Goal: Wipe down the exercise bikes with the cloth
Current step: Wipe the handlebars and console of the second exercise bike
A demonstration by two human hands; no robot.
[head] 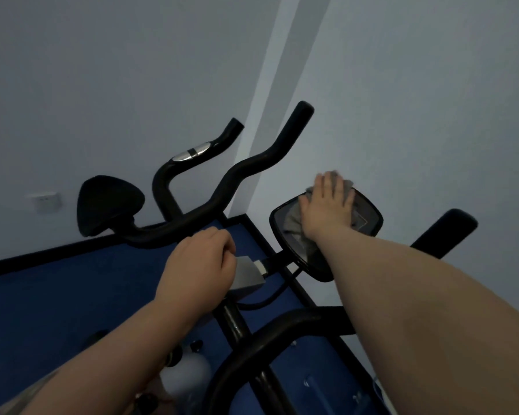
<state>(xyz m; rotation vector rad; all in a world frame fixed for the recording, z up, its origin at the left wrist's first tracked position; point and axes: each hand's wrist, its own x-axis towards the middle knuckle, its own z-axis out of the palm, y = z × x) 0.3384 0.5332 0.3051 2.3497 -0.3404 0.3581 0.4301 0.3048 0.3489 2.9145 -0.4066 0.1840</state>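
Note:
A black exercise bike fills the lower middle of the head view. Its dark console screen sits at the right. My right hand lies flat on a grey cloth, pressing it against the screen. My left hand is closed in a fist around the bike's centre by a grey bracket, where the curved black handlebar joins the stem. A second looped handlebar runs below my arms. The part under my left fist is hidden.
Behind the handlebars stands a black saddle of another bike. Blue floor matting with a black border lies below. Pale walls meet in a corner ahead. A wall socket is at the left. A white bottle sits low on the frame.

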